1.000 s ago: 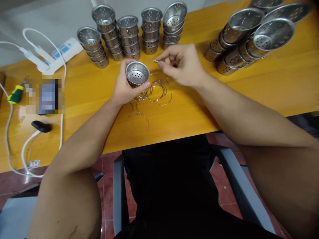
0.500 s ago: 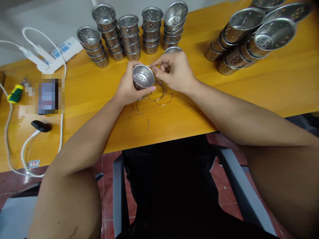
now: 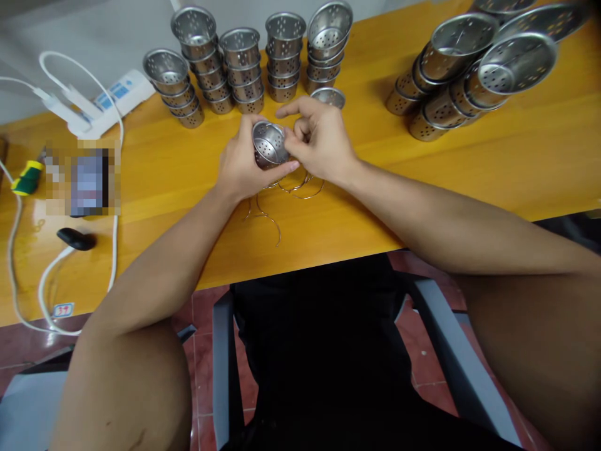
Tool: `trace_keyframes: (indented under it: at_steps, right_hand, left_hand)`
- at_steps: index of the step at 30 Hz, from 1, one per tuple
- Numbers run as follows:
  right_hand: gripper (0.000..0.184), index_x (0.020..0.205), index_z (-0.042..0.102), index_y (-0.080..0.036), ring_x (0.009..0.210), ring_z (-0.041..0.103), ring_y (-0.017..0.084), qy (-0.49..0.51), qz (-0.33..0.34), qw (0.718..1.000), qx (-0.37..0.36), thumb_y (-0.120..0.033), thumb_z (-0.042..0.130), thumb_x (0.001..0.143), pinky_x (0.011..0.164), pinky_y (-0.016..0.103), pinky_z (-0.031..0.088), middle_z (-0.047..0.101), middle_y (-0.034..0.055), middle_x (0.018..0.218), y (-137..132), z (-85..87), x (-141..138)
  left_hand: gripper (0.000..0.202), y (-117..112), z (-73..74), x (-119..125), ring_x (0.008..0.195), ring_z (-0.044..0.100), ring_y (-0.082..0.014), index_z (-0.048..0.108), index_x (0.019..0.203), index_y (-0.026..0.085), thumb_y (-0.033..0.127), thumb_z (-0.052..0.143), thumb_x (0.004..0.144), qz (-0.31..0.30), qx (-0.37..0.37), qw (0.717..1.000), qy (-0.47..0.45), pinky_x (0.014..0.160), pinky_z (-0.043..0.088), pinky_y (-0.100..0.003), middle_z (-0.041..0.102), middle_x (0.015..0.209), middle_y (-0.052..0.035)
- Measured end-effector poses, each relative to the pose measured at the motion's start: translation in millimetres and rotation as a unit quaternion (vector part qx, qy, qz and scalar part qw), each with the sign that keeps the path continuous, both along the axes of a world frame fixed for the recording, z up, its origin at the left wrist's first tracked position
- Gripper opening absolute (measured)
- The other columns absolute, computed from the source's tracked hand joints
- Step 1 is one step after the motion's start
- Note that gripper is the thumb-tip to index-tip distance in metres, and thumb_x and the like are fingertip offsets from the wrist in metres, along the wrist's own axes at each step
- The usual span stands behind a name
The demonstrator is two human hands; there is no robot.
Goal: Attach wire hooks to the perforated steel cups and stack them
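My left hand (image 3: 237, 161) is wrapped round a small perforated metal cup (image 3: 271, 143), its mouth tilted up toward me. A thin curved line crosses inside the cup and looks like a wire ring. At the cup's right rim, my right hand (image 3: 323, 139) presses with its thumb, while the index finger stretches out above and the other fingers curl. Below the hands, a loose heap of thin wire rings (image 3: 307, 195) lies on the table, partly covered by them. Just behind my right hand stands a single perforated cup (image 3: 330, 98).
Stacks of perforated cups (image 3: 241, 62) stand along the back of the wooden table (image 3: 375, 219). More stacks (image 3: 441, 94) are at the right. To the left are a power strip (image 3: 122, 94), white cables, a blurred phone (image 3: 89, 181), a yellow-green object (image 3: 28, 178) and a black object (image 3: 76, 238).
The right index finger has lifted off the rim, and the thumb has moved to the cup's edge. The wire pinched there before now seems to lie inside the cup.
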State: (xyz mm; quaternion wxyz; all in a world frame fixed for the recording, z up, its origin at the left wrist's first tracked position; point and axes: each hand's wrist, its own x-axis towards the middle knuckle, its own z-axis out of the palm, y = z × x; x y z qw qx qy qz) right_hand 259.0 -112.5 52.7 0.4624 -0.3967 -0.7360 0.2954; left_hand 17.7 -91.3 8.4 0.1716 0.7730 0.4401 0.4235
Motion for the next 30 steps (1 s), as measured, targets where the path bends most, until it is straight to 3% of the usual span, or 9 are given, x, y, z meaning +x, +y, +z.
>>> trace_keyframes:
  at_steps: [4, 7, 10, 13, 18, 21, 26, 30]
  right_hand:
    - [0.038, 0.114, 0.076, -0.033, 0.076, 0.062, 0.029, 0.02, 0.041, 0.999, -0.015, -0.067, 0.093, 0.111, 0.067, 0.04, 0.058, 0.059, 0.0005, 0.079, -6.3, 11.5, 1.1]
    - [0.05, 0.106, 0.078, -0.031, 0.08, 0.067, 0.027, 0.019, 0.124, 0.991, -0.049, -0.076, 0.099, 0.109, 0.069, 0.038, 0.062, 0.069, 0.002, 0.083, -5.7, 21.2, 10.5]
    - [0.064, 0.107, 0.08, -0.028, 0.076, 0.068, 0.022, 0.03, 0.219, 0.972, -0.08, -0.085, 0.107, 0.1, 0.069, 0.034, 0.062, 0.072, 0.0006, 0.082, -1.4, 25.7, 22.2]
    - [0.07, 0.111, 0.081, -0.026, 0.073, 0.069, 0.018, 0.042, 0.258, 0.96, -0.105, -0.089, 0.109, 0.097, 0.068, 0.032, 0.062, 0.076, -0.0002, 0.085, 2.2, 26.8, 30.4]
    - [0.075, 0.122, 0.086, -0.025, 0.072, 0.072, 0.018, 0.045, 0.279, 0.953, -0.11, -0.093, 0.105, 0.097, 0.069, 0.032, 0.062, 0.081, 0.0001, 0.088, 4.8, 28.7, 33.2]
    - [0.076, 0.117, 0.085, -0.025, 0.073, 0.07, 0.018, 0.04, 0.28, 0.951, -0.124, -0.093, 0.108, 0.093, 0.071, 0.032, 0.062, 0.081, -0.0013, 0.087, 4.9, 29.1, 32.0]
    - [0.072, 0.101, 0.074, -0.028, 0.073, 0.064, 0.019, 0.034, 0.258, 0.956, -0.138, -0.086, 0.115, 0.09, 0.071, 0.034, 0.061, 0.073, -0.0029, 0.079, 2.8, 25.9, 28.6]
    - [0.077, 0.098, 0.073, -0.028, 0.069, 0.061, 0.019, 0.051, 0.233, 0.965, -0.113, -0.094, 0.112, 0.088, 0.067, 0.036, 0.056, 0.068, -0.0028, 0.074, 2.3, 21.6, 23.8]
  left_hand:
    - [0.101, -3.5, 1.8, -0.6, 0.132, 0.086, -0.0442, 0.062, 0.15, 0.037, 0.078, 0.117, 0.076, -0.01, -0.015, 1.0, -0.008, 0.121, 0.069, -0.064, 0.084, 0.137, -0.009]
    - [0.086, -3.3, 2.9, -1.9, 0.127, 0.086, -0.0408, 0.064, 0.145, 0.038, 0.085, 0.106, 0.087, -0.049, -0.03, 0.998, -0.034, 0.114, 0.07, -0.063, 0.084, 0.133, -0.0092]
    - [0.082, -2.5, 3.4, -1.7, 0.116, 0.086, -0.0381, 0.066, 0.14, 0.038, 0.089, 0.103, 0.087, -0.082, -0.024, 0.995, -0.055, 0.104, 0.072, -0.062, 0.085, 0.128, -0.0085]
    - [0.086, -5.1, 6.4, 0.6, 0.115, 0.085, -0.0378, 0.067, 0.14, 0.038, 0.093, 0.101, 0.084, -0.091, -0.025, 0.994, -0.059, 0.104, 0.072, -0.062, 0.085, 0.127, -0.0085]
    - [0.082, -11.4, 14.4, 2.7, 0.112, 0.084, -0.0363, 0.067, 0.135, 0.036, 0.099, 0.092, 0.089, -0.105, -0.023, 0.992, -0.059, 0.102, 0.07, -0.061, 0.085, 0.127, -0.0091]
    - [0.081, -11.1, 14.6, 1.3, 0.112, 0.085, -0.0365, 0.067, 0.135, 0.036, 0.096, 0.093, 0.088, -0.107, -0.028, 0.992, -0.057, 0.102, 0.071, -0.061, 0.086, 0.129, -0.0093]
    - [0.088, -10.6, 13.0, 0.5, 0.124, 0.087, -0.0405, 0.068, 0.141, 0.038, 0.08, 0.112, 0.077, -0.099, -0.059, 0.992, -0.044, 0.111, 0.074, -0.065, 0.088, 0.136, -0.0092]
    - [0.09, -11.9, 14.6, 2.9, 0.129, 0.087, -0.0425, 0.067, 0.143, 0.038, 0.062, 0.118, 0.072, -0.09, -0.045, 0.994, -0.039, 0.119, 0.073, -0.069, 0.088, 0.14, -0.0093]
